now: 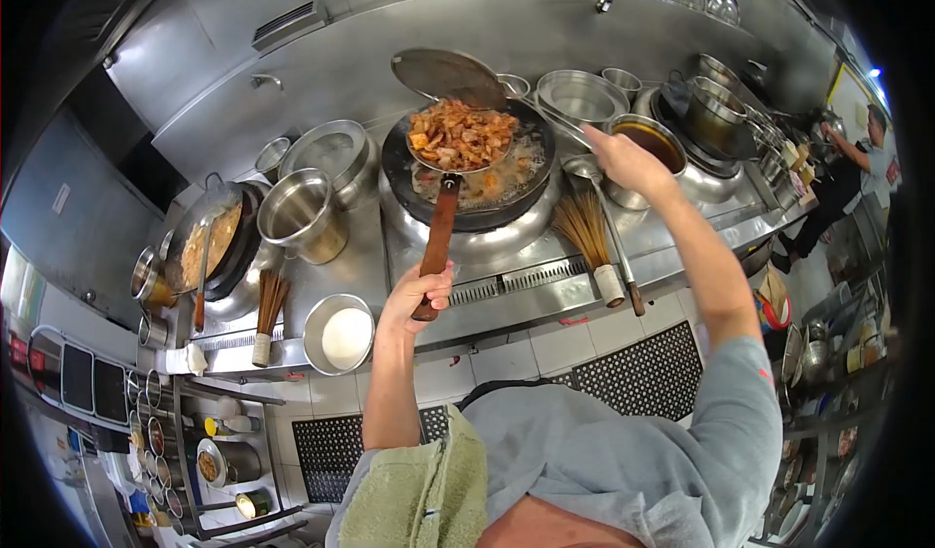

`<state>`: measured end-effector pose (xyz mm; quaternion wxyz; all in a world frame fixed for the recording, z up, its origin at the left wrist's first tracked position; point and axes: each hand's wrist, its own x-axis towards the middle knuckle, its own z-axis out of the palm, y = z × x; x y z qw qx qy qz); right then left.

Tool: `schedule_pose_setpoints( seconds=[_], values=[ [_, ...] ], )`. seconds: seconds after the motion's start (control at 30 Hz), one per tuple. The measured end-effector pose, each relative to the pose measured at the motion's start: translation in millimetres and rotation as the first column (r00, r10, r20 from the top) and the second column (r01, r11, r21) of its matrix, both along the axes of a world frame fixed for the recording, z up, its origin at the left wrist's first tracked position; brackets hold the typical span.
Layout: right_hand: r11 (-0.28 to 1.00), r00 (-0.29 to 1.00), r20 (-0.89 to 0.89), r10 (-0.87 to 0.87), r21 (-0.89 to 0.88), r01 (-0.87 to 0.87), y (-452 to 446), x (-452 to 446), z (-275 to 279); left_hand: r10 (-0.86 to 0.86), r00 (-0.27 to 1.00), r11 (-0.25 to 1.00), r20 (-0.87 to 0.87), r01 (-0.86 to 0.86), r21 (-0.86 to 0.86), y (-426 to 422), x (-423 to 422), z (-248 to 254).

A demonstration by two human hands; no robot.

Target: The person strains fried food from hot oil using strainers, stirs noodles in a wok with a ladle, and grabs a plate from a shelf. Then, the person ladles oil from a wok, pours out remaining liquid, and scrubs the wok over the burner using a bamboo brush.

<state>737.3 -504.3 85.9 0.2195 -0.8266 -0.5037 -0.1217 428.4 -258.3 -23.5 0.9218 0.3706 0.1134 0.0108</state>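
My left hand (414, 300) is wrapped round the wooden handle (443, 222) of a strainer. Its bowl holds a heap of browned fried pieces (463, 134), perhaps meat, above a wok (399, 183) of bubbling oil (526, 163). My right hand (628, 163) is closed at the end of a thin metal handle (560, 119). That handle seems to lead to a round, dark mesh skimmer (453, 73), tilted behind and above the heap. My right fingers partly hide the grip.
A pot of brown liquid (651, 144) stands right of the wok, near a bamboo brush (584, 231) and a ladle (623, 256). Leftward are a steel pot (300, 215), a bowl of white contents (314, 334) and another wok (248, 231). Far right, a person (857, 163) works.
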Motion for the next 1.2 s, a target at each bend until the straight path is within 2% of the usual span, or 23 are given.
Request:
schedule_pose_setpoints(
  seconds=[0.07, 0.13, 0.23, 0.33, 0.4, 0.47, 0.57, 0.7, 0.77, 0.8, 0.87, 0.9, 1.03, 1.2],
  values=[
    [0.986, 0.999, 0.028, -0.018, -0.163, 0.023, -14, -18, 26, 0.006, 1.000, 1.000, 0.007, -0.006, -0.001, 0, -1, -3],
    [0.992, 0.998, 0.064, 0.024, -0.127, -0.015, -16, -9, 30, -0.004, 1.000, 1.000, 0.004, 0.004, -0.004, -4, -3, -6],
    [0.996, 0.995, 0.073, -0.066, -0.061, 0.070, -11, -3, 27, 0.008, 1.000, 1.000, -0.016, -0.008, -0.011, -7, 1, -5],
    [0.986, 0.990, 0.025, -0.141, -0.084, 0.142, -5, -1, 15, 0.005, 1.000, 1.000, 0.002, -0.005, -0.008, -6, 0, -4],
    [0.993, 0.994, -0.013, -0.109, -0.053, 0.108, -10, 10, -1, 0.016, 1.000, 0.999, 0.012, -0.015, -0.045, -6, 1, -6],
    [0.997, 0.998, -0.056, -0.017, 0.075, 0.021, -15, 19, -7, 0.017, 1.000, 0.999, 0.016, -0.017, -0.044, -6, 2, -8],
    [0.991, 0.994, -0.065, -0.085, 0.101, 0.092, -12, 18, -3, 0.033, 0.999, 0.998, 0.006, -0.032, -0.045, -6, 1, -6],
    [0.984, 0.975, -0.151, -0.164, 0.042, 0.172, -5, 23, -6, 0.000, 1.000, 0.999, 0.020, 0.001, -0.039, -4, 0, -7],
    [0.993, 0.996, -0.033, -0.080, 0.084, 0.083, -1, 37, -25, -0.011, 1.000, 0.999, 0.023, 0.012, -0.040, -1, -2, -8],
    [0.993, 0.996, -0.031, -0.078, 0.085, 0.080, 2, 32, -21, -0.016, 1.000, 0.999, 0.025, 0.017, -0.046, 1, -3, -7],
    [0.983, 0.975, -0.127, -0.183, -0.045, 0.179, 9, 17, -16, 0.000, 1.000, 1.000, 0.015, 0.000, -0.030, 1, -6, -6],
    [0.976, 0.973, -0.102, -0.209, -0.076, 0.202, 11, 12, -14, 0.012, 1.000, 1.000, 0.005, -0.012, -0.014, 1, -7, -5],
    [0.995, 0.993, -0.056, -0.104, 0.008, 0.104, -2, -3, -5, 0.023, 1.000, 1.000, 0.011, -0.022, -0.015, 0, -10, -3],
    [0.995, 0.990, -0.112, -0.089, -0.054, 0.084, -20, -19, 12, 0.018, 0.999, 0.999, 0.040, -0.016, -0.050, 0, -11, -6]
  ],
)
